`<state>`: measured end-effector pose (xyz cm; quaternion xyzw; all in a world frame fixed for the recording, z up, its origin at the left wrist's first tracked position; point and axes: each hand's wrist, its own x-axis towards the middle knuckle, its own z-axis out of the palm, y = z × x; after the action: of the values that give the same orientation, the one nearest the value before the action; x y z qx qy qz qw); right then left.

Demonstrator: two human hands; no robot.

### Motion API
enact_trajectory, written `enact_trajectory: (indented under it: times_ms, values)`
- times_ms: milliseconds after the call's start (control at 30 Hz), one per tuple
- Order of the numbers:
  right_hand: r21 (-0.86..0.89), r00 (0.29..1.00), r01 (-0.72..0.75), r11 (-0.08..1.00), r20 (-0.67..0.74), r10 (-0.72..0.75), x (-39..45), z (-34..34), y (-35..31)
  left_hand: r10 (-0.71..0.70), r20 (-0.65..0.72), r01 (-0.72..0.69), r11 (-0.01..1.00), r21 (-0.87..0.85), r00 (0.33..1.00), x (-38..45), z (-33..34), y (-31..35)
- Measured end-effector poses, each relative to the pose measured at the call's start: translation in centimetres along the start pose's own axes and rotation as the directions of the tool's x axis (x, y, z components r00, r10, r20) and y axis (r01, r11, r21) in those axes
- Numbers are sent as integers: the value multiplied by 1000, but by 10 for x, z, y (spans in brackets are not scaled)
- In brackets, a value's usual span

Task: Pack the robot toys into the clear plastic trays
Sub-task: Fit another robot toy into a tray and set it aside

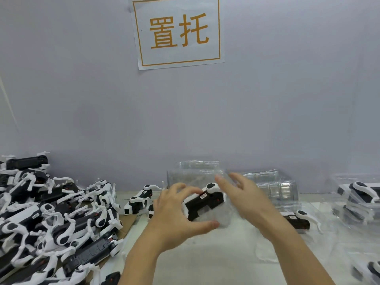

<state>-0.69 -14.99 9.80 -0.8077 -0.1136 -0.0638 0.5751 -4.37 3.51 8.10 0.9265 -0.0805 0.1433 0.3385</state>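
Head: robot toy (203, 204) between both hands' fingers (186, 191)

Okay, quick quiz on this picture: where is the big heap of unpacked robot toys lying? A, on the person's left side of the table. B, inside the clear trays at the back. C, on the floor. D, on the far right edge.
A: the heap of black and white robot toys fills the left side of the table, left of the left hand, while the clear empty trays stand at the back.
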Motion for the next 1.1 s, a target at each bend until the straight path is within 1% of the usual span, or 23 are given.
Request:
enact_trajectory:
  times_ms: [67,133,200,233,300,367,400,433,467,500,533,567,600,667,733,833,900,1000,1100]
  values:
    - [-39,999,-33,999,-36,31,4,4,9,0,11,-1,997,73,1000,-1,-1,3]
    - [27,997,-64,998,-41,65,7,4,14,-7,38,3,994,112,999,-2,-3,7]
    - [117,993,-106,987,-34,111,10,4,15,-6,77,-1,996,90,997,-3,-6,11]
    - [142,991,-123,982,-25,128,10,3,15,0,76,-5,998,58,997,-3,-7,12]
    - [170,987,-155,973,0,158,11,1,16,-27,-3,26,1000,-16,1000,0,-7,13]
    - [198,979,-202,959,-1,206,11,-5,17,-146,-155,132,986,-99,977,4,-6,11]
    - [219,970,-235,947,-3,242,12,-8,17,-249,-220,217,963,-158,943,6,-7,11]
    - [244,960,-271,931,1,280,12,-12,17,-371,-227,318,917,-240,900,7,-8,10]
    - [272,950,-302,913,11,311,12,-16,18,-480,-153,408,845,-347,864,8,-9,8]
    - [298,943,-324,898,23,333,11,-20,18,-538,-20,472,755,-455,843,9,-10,7]
    - [320,938,-337,885,33,345,10,-24,19,-543,122,514,664,-543,831,8,-11,6]
    - [337,934,-349,875,44,356,9,-27,19,-517,218,533,603,-593,827,7,-10,6]
    - [343,928,-364,866,57,368,8,-29,20,-496,256,537,586,-606,830,7,-9,6]
    - [308,920,-391,867,95,381,5,-33,21,-496,242,533,609,-587,834,7,-6,5]
    - [224,916,-399,889,130,379,3,-34,21,-502,229,530,615,-583,834,6,-7,4]
    - [134,935,-345,929,134,328,-1,-38,17,-496,193,495,602,-626,847,8,-13,3]
    - [102,958,-282,954,87,274,-2,-45,12,-486,131,440,604,-665,864,10,-12,9]
    - [98,972,-228,969,-40,233,-6,-68,6,-486,59,387,611,-691,872,18,6,30]
    - [82,955,-206,975,-199,218,-9,-98,14,-429,42,352,679,-644,903,32,36,54]
